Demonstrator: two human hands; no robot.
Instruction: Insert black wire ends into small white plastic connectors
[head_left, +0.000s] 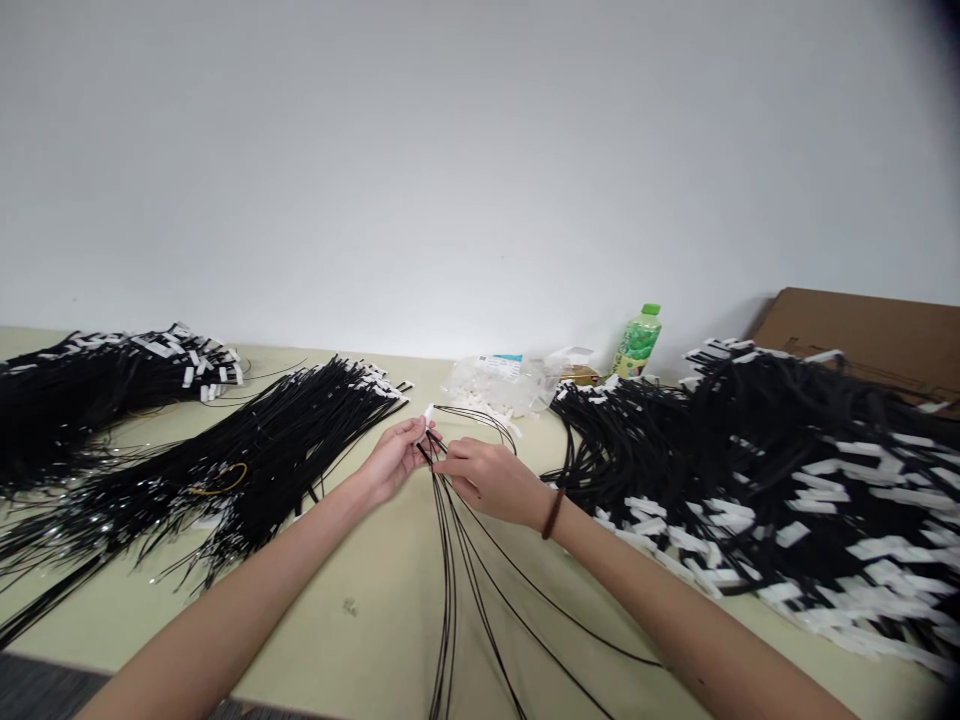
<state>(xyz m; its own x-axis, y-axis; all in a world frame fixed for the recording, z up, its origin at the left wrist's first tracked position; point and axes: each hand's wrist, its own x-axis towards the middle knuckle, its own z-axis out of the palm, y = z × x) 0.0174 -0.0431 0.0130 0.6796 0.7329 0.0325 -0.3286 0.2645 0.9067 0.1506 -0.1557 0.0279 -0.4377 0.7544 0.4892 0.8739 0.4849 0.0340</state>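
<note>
My left hand (394, 460) is closed on a small white connector (428, 412), thumb and fingers pinching it above the table. Close beside it on the right, my right hand (491, 480) is closed, its fingertips at the black wires (480, 590) just below the connector. Those thin wires hang from between the hands and fan out toward the table's near edge. One loop of black wire (484, 413) curves behind my right hand. The exact wire in the right fingertips is too small to make out.
Bundles of black wires with white ends (300, 430) lie at left. A large heap of black cables with white connectors (750, 440) covers the right. Behind stand a clear plastic bag of white parts (487, 385), a green-capped bottle (637, 342) and cardboard (862, 330) against the wall.
</note>
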